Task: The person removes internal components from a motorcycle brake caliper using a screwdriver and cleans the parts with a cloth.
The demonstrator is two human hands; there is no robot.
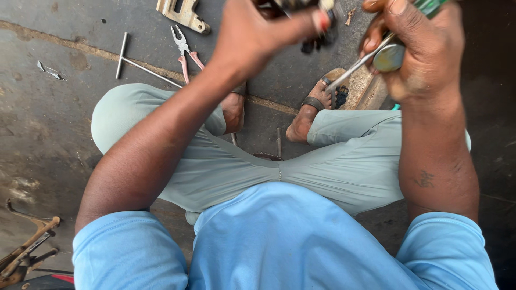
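Floor (48,123): dark, stained concrete with a pale seam running across; carries all the loose tools
Legs (344,166): two, in pale green trousers, folded wide under the raised arms; hide part of the T-handle wrench and the small rods between the feet
Feet: two, in brown sandals (317,99), set close together below the hands
Left hand (258,32): raised, forearm slanting up from lower left, fingers curled tight around a dark small part (314,16) with a red bit; part mostly cut off by the top edge, kind unclear
Right hand (416,48): raised, forearm near upright, fingers closed around a screwdriver (376,51) with a green handle and a thin metal shaft angled down-left toward the sandals; also pressed against a round grey metal piece
T-handle wrench (131,62): one, lying left of the pliers, shaft end under the knee
Pliers (185,51): one pair, pink grips, jaws pointing up-left
Bracket (183,13): one, beige metal, at the top edge, well apart from both hands
Rusty scrap (24,252): bottom left corner, far from the hands
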